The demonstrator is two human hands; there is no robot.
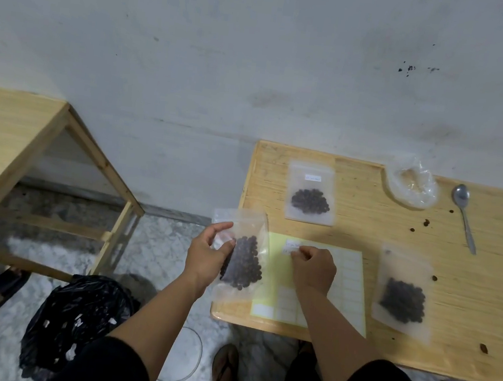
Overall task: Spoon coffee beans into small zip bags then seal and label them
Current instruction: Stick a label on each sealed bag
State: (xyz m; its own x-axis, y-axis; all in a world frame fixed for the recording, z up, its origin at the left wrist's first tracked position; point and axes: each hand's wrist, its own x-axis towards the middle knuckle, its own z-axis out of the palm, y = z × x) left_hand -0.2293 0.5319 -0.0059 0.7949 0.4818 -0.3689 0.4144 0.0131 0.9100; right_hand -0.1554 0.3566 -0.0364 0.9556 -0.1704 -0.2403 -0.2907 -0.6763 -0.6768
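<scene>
a grubby pale wall stands behind a small wooden tabletop point(367, 209) where the labelling step looks to be in hand. the left hand point(205, 255) has its grip curled round a filled zip bag point(244, 252), thumb on its front, holding it tilted over the tabletop's near left edge. just right of that grip, the right hand point(313, 269) pinches at a written label on the yellow label sheet point(349, 283); whether the label is lifted free i cannot tell. next, i judge, the label must peel off cleanly and be pressed flat on the held bag's upper face. three filled bags in all: the held one, a labelled bag point(311, 194) beyond the grip, an unlabelled bag point(404, 292) further right. one spoon point(463, 214), one crumpled clear bag point(413, 187), a few stray beans point(426, 222).
</scene>
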